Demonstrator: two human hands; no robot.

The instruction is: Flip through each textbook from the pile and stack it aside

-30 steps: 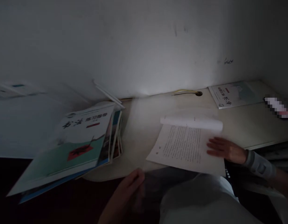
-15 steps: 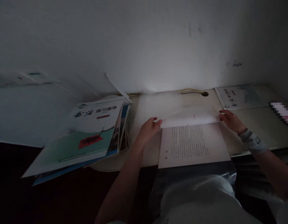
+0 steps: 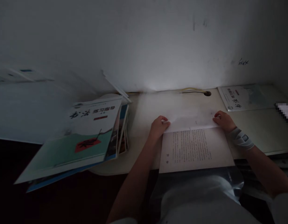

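Note:
A printed paper sheet lies on the pale desk in front of me, its far part folded over toward me. My left hand is closed on the left end of the folded flap. At the flap's right end, my right hand pinches it; a grey band wraps that wrist. Both hands press the fold down against the sheet.
A slanting stack of booklets with a teal and red cover hangs over the desk's left edge. Another booklet lies at the back right. A cable and hole sit by the wall. A plastic sleeve hangs over my lap.
My left hand came up from below onto the sheet's left side and my right hand moved to the far right corner. The rolled far edge has been folded down flatter.

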